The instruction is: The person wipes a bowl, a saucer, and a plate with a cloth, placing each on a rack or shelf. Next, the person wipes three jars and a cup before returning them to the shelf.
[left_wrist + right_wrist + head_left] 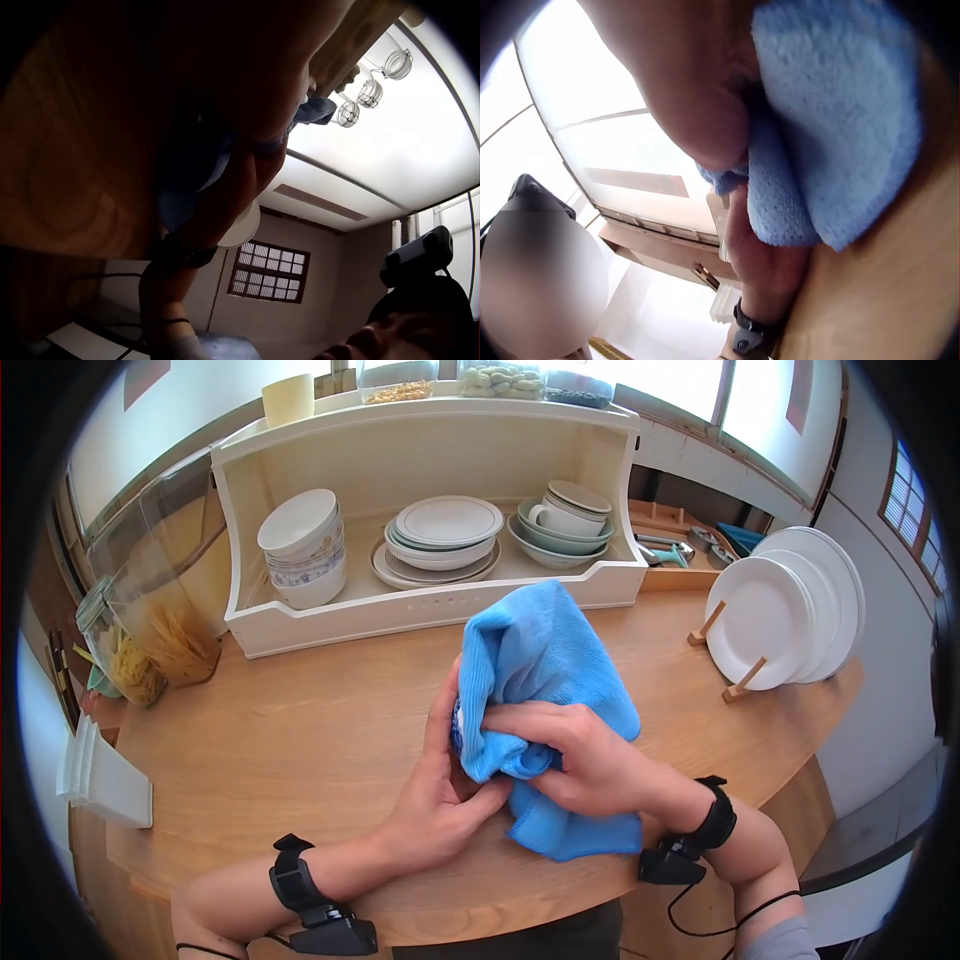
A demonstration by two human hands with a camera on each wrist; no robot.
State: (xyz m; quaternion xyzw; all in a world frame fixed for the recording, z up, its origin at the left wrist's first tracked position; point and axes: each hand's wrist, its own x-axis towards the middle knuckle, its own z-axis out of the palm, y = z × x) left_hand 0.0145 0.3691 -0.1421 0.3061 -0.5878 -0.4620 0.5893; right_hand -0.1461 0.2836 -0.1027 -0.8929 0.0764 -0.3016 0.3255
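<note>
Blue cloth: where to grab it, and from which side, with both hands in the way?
I'd pinch the blue cloth by its lower flap, coming from the person's side. That flap spreads loose below the right hand; the upper part looks worse, since it seems draped over the blue-and-white item the left hand holds.

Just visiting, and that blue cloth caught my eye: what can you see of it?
The blue cloth looks soft and fluffy, with a ribbed-looking band at one edge. Crumpled and folded, it hangs over the wooden tabletop; contact there is unclear. The right hand grips a bunched part. The left hand cups a blue-and-white thing that the cloth mostly covers.
</note>
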